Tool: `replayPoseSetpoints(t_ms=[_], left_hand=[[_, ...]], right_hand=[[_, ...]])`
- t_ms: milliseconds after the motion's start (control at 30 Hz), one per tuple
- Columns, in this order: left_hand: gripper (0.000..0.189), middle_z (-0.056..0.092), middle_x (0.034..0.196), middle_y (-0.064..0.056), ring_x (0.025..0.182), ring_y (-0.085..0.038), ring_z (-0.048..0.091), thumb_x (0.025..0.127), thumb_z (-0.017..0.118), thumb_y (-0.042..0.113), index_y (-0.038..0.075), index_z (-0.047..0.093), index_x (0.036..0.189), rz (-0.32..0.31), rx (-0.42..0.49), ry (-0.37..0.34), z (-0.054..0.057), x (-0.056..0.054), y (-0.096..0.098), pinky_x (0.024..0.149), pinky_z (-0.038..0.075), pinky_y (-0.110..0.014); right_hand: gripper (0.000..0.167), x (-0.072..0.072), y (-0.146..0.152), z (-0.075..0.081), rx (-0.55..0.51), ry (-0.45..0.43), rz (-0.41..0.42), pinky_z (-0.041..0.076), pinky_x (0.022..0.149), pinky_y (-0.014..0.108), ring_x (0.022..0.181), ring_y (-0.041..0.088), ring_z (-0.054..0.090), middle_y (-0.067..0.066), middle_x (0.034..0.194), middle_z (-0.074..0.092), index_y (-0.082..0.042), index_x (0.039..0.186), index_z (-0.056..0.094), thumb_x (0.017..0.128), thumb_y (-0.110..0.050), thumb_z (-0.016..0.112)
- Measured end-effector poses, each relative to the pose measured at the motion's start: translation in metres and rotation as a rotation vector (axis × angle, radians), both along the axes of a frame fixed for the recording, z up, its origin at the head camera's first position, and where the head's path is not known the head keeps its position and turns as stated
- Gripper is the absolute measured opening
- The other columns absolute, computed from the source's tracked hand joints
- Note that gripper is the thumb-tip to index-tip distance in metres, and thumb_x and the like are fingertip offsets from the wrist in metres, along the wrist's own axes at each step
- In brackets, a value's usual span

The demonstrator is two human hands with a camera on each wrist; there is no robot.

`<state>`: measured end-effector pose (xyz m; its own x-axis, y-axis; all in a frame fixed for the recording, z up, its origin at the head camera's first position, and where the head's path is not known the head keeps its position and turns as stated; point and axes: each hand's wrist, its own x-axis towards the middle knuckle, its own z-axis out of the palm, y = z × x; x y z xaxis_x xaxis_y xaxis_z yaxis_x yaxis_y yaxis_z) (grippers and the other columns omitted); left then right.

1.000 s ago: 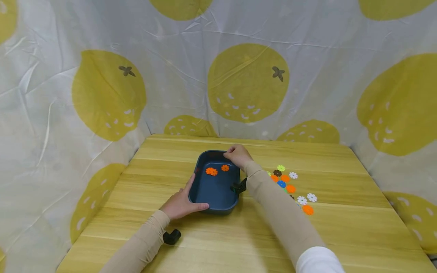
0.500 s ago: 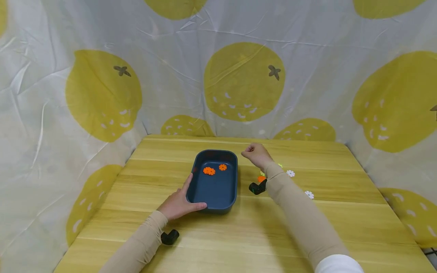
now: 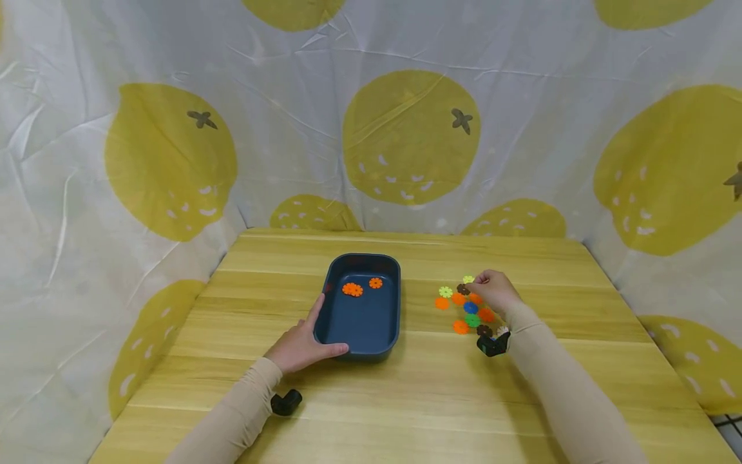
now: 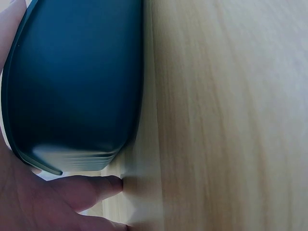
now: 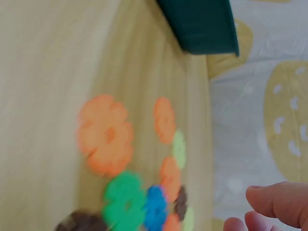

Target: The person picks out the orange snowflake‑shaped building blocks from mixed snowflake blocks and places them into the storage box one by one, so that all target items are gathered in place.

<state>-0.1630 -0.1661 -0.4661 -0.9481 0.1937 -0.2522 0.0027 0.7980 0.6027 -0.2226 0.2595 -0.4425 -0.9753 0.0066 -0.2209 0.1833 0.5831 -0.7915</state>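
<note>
A dark blue-grey plastic tray (image 3: pixel 361 325) with rounded corners stands on the table, with a few orange snowflake building discs (image 3: pixel 352 290) inside. My left hand (image 3: pixel 298 347) rests against its near left corner, fingers along the side and thumb by the near rim. In the left wrist view, straight fingers (image 4: pixel 91 190) lie beside the tray wall (image 4: pixel 77 82). To the right, my right hand (image 3: pixel 495 291) is over the far side of a loose group of snowflake discs, close to a brown disc (image 3: pixel 462 289). In the right wrist view, the thumb (image 5: pixel 274 199) stands apart from the fingers.
The loose group includes a green disc (image 3: pixel 472 320), a blue disc (image 3: pixel 471 308), yellow-green discs (image 3: pixel 445 292) and several orange discs (image 3: pixel 460 327). Black wrist-camera mounts (image 3: pixel 493 345) hang at both wrists. A lemon-print curtain (image 3: pixel 290 129) borders the wooden table (image 3: pixel 371 412).
My right hand has moved from over the tray's far right corner rightward to the loose discs, uncovering several of them. The left hand stays at the tray; the head view has shifted slightly.
</note>
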Motion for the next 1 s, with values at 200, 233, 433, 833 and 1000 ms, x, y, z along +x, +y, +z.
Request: replayPoseSetpoints(t_ms=[200, 233, 433, 833, 1000], left_hand=[[0.125, 0.033, 0.157, -0.037, 0.136, -0.056, 0.046, 0.075, 0.076, 0.071, 0.033, -0.002, 0.165, -0.005, 0.005, 0.004, 0.0, 0.0, -0.001, 0.102, 0.046, -0.067], [0.125, 0.033, 0.157, -0.037, 0.137, -0.056, 0.046, 0.075, 0.076, 0.071, 0.032, -0.002, 0.165, -0.007, 0.006, 0.004, 0.0, -0.001, -0.001, 0.102, 0.046, -0.067], [0.124, 0.032, 0.158, -0.037, 0.139, -0.057, 0.043, 0.075, 0.076, 0.071, 0.033, -0.001, 0.165, -0.004, 0.013, -0.003, 0.002, -0.001, 0.0, 0.103, 0.045, -0.069], [0.124, 0.032, 0.158, -0.036, 0.139, -0.056, 0.044, 0.076, 0.077, 0.07, 0.032, -0.002, 0.165, -0.005, 0.012, 0.0, 0.002, 0.0, 0.0, 0.104, 0.044, -0.069], [0.125, 0.032, 0.158, -0.035, 0.139, -0.055, 0.044, 0.076, 0.077, 0.07, 0.031, -0.001, 0.165, -0.009, 0.016, 0.002, 0.002, -0.001, 0.0, 0.105, 0.044, -0.068]], right_hand=[[0.024, 0.018, 0.022, -0.018, -0.015, -0.06, -0.043, 0.041, 0.07, 0.033, 0.079, 0.019, 0.045, 0.007, 0.096, 0.05, 0.0, 0.105, 0.053, 0.103, -0.024, 0.058], [0.024, 0.02, 0.024, -0.02, -0.028, -0.066, -0.055, 0.041, 0.071, 0.032, 0.08, 0.02, 0.045, 0.007, 0.095, 0.05, 0.0, 0.104, 0.053, 0.103, -0.023, 0.058], [0.024, 0.028, 0.031, -0.028, -0.028, -0.075, -0.082, 0.042, 0.066, 0.031, 0.078, 0.019, 0.046, 0.003, 0.09, 0.049, -0.002, 0.101, 0.054, 0.099, -0.024, 0.064], [0.029, 0.03, 0.028, -0.031, -0.054, -0.171, -0.042, 0.04, 0.055, 0.028, 0.057, 0.013, 0.042, 0.001, 0.08, 0.046, -0.003, 0.099, 0.047, 0.096, -0.022, 0.07], [0.027, 0.028, 0.028, -0.032, -0.005, -0.165, -0.025, 0.039, 0.05, 0.025, 0.049, 0.01, 0.04, 0.0, 0.075, 0.043, -0.002, 0.098, 0.047, 0.096, -0.018, 0.069]])
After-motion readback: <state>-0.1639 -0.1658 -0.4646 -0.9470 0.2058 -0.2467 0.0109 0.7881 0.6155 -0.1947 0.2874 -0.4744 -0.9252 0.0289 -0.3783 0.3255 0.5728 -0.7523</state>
